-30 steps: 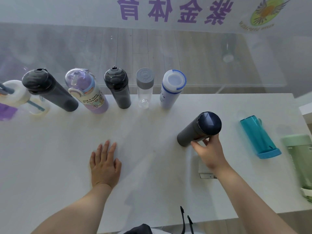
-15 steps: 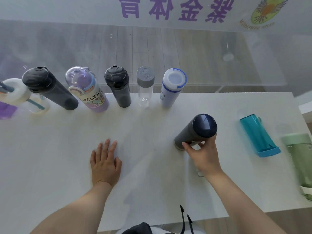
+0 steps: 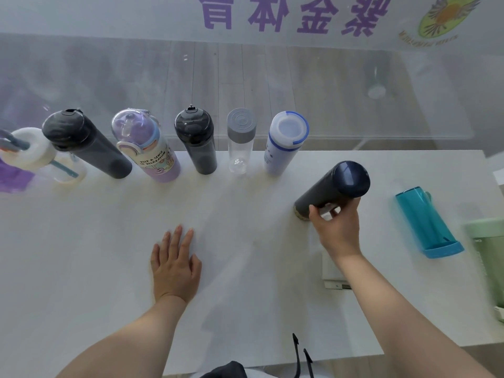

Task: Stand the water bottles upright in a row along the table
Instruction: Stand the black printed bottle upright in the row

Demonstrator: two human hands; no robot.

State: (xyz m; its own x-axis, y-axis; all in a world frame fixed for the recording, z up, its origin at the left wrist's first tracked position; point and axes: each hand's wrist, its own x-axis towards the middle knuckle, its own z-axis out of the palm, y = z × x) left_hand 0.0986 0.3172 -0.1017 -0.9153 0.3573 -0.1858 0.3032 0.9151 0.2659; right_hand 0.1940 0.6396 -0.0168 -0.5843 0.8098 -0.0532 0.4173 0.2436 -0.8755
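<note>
Several bottles stand upright in a row along the far edge of the white table (image 3: 81, 268): a white-lidded one (image 3: 30, 151), a dark grey one (image 3: 87, 144), a purple one (image 3: 147, 148), a black one (image 3: 196, 140), a clear one with a grey cap (image 3: 240, 140) and a white one with a blue ring (image 3: 285, 141). My right hand (image 3: 338, 230) grips a dark navy bottle (image 3: 335, 189) low on its body, its base at the table to the right of the row. A teal bottle (image 3: 425, 222) lies on its side further right. My left hand (image 3: 174, 260) rests flat on the table.
A pale green bottle (image 3: 488, 257) lies at the right edge of the table. A small white box (image 3: 334, 271) sits under my right forearm. Behind the table is a glass pane with purple lettering. Dark straps (image 3: 300, 356) hang at the near edge.
My right hand has carried the navy bottle away from me toward the right end of the row. My left hand has stayed flat in place.
</note>
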